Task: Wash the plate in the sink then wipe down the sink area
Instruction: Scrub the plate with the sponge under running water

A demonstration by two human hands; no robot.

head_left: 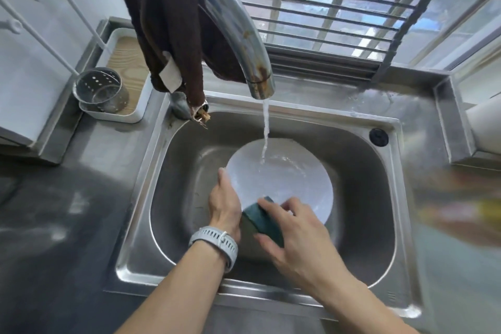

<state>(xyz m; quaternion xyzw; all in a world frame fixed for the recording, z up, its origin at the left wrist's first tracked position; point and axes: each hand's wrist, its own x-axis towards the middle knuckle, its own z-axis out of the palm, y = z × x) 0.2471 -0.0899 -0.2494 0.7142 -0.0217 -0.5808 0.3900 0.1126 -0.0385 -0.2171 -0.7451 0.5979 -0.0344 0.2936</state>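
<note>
A white round plate [284,179] is tilted inside the steel sink [360,171], under a thin stream of water from the curved faucet [238,35]. My left hand [223,203], with a grey watch on its wrist, grips the plate's left rim. My right hand [292,233] holds a dark green sponge [261,221] against the plate's lower edge. Part of the plate's near rim is hidden behind both hands.
A brown cloth [168,16] hangs over the faucet. A perforated metal cup [101,89] stands in a white tray [135,114] at the back left. Grey counter [54,211] flanks the sink; blurred yellow and red items [461,211] lie to the right. A barred window [339,8] is behind.
</note>
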